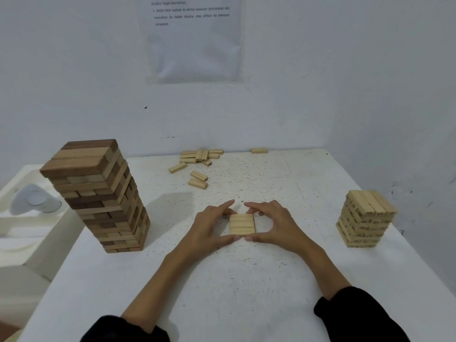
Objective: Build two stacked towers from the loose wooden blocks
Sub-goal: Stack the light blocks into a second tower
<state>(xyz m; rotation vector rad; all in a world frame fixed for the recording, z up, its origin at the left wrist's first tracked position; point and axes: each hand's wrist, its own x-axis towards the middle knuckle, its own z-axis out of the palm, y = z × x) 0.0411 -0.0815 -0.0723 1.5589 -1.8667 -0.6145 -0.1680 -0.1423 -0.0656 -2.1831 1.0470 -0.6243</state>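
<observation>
A flat layer of pale wooden blocks (242,224) lies side by side on the white table (246,280), at its middle. My left hand (209,228) frames it from the left and my right hand (276,225) from the right. Forefingers reach round the far edge, thumbs press the near edge, and the fingertips touch the blocks. A tall tower of mixed brown and pale blocks (98,193) stands at the left. A shorter tower of pale printed blocks (365,218) stands at the right. Several loose pale blocks (197,161) lie at the far edge.
One single block (259,150) lies against the wall at the back. A white moulded tray (29,206) sits beyond the table's left edge. The wall closes the far and right sides, with a printed sheet (195,38) taped on it.
</observation>
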